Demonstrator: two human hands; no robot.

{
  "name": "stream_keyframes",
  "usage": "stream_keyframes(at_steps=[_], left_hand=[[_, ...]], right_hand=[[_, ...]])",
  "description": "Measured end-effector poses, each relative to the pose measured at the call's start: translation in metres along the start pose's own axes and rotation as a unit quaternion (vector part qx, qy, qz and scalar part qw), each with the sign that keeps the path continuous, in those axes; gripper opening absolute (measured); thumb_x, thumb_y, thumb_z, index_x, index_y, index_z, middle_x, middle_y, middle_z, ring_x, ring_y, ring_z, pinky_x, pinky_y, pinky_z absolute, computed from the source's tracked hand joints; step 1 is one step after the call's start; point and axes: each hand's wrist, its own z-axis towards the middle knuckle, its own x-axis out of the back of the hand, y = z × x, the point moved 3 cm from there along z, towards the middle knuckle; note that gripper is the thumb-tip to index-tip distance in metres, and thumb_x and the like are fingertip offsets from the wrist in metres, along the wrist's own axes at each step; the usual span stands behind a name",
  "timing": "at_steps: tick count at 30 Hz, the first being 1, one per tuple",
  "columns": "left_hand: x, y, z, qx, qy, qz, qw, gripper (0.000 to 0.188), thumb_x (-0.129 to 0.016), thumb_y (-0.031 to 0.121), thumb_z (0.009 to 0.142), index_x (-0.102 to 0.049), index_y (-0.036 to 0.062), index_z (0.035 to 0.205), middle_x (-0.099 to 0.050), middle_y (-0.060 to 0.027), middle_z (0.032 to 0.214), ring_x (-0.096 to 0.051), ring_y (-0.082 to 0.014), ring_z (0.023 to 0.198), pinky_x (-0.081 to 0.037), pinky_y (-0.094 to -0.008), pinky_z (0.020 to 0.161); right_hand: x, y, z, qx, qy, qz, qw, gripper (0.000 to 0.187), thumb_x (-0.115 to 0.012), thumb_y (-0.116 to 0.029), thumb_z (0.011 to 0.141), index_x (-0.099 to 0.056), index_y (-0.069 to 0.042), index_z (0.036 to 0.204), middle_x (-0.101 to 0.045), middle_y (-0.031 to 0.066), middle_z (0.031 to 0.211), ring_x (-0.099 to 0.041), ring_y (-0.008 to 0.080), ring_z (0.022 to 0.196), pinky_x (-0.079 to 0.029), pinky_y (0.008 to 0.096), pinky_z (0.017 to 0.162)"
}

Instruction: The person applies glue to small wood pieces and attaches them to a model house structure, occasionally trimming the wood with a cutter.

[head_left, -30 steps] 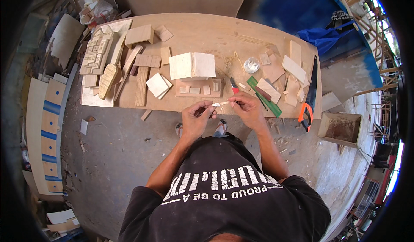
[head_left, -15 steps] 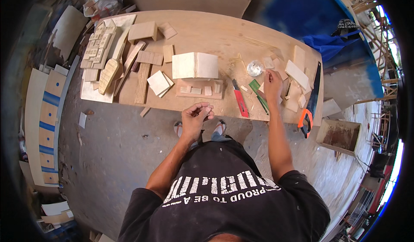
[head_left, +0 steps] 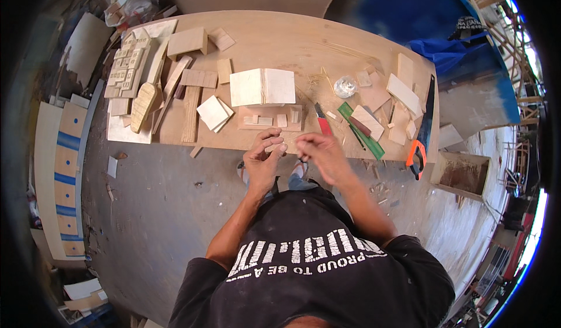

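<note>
My left hand (head_left: 265,155) is held in front of the table's near edge, thumb and fingertips pinched around something too small to make out. Close to its right is my right hand (head_left: 326,157), slightly blurred, with its fingers drawn together; what they hold, if anything, does not show. Just beyond both hands lies a flat wooden base (head_left: 270,119) with several small blocks on it. Behind that stands a small folded-looking pale wooden roof shape (head_left: 262,87). A red utility knife (head_left: 323,123) lies right of the base, partly behind my right hand. Farther right sits a small foil-like dish (head_left: 345,86).
A green ruler-like strip (head_left: 372,147) and wood offcuts (head_left: 403,94) lie at the right, beside an orange-handled saw (head_left: 416,158) along the table's edge. A carved wooden house front (head_left: 127,65) and wooden blocks (head_left: 186,41) occupy the left. A wooden box (head_left: 464,173) stands beyond the right edge.
My right hand has moved from beside the foil-like dish leftward and nearer, to my left hand. The left hand stays pinched at nearly the same place.
</note>
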Motion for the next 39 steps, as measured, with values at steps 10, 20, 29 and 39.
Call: stream_keyframes(at_steps=[10, 20, 29, 39], left_hand=[[0.000, 0.023, 0.007, -0.037, -0.039, 0.031, 0.998, 0.019, -0.071, -0.009, 0.084, -0.073, -0.0016, 0.101, -0.062, -0.0109, 0.121, -0.062, -0.0149, 0.102, -0.059, -0.0259, 0.067], [0.005, 0.045, 0.005, 0.010, -0.054, 0.089, 0.995, 0.014, -0.074, -0.002, 0.084, -0.076, 0.0029, 0.098, -0.065, -0.0059, 0.112, -0.065, -0.0078, 0.079, -0.054, -0.0207, 0.050], [0.018, 0.053, 0.009, -0.122, -0.097, 0.207, 0.966, 0.016, -0.074, -0.005, 0.083, -0.075, 0.0017, 0.097, -0.066, -0.0085, 0.110, -0.066, -0.0097, 0.080, -0.055, -0.0210, 0.052], [0.020, 0.053, 0.013, -0.061, -0.089, 0.154, 0.982, 0.015, -0.071, -0.002, 0.087, -0.073, 0.0015, 0.102, -0.068, -0.0078, 0.106, -0.066, -0.0124, 0.085, -0.055, -0.0236, 0.056]], right_hand=[[-0.038, -0.003, -0.012, -0.030, -0.003, 0.174, 0.984, 0.016, -0.065, -0.015, 0.097, -0.069, -0.003, 0.106, -0.068, 0.0034, 0.093, -0.063, 0.0131, 0.082, -0.049, 0.0283, 0.075], [-0.041, 0.000, -0.011, -0.060, -0.004, 0.161, 0.985, 0.017, -0.065, -0.021, 0.096, -0.070, -0.005, 0.101, -0.069, 0.0028, 0.092, -0.063, 0.0141, 0.079, -0.048, 0.0292, 0.072], [-0.050, -0.006, -0.009, -0.069, -0.001, 0.134, 0.989, 0.016, -0.067, -0.016, 0.095, -0.070, -0.002, 0.102, -0.068, 0.0045, 0.090, -0.064, 0.0152, 0.077, -0.050, 0.0300, 0.070], [-0.052, 0.001, -0.001, 0.014, 0.042, 0.060, 0.997, 0.012, -0.065, -0.009, 0.096, -0.069, 0.001, 0.100, -0.068, 0.0054, 0.087, -0.065, 0.0153, 0.077, -0.053, 0.0310, 0.071]])
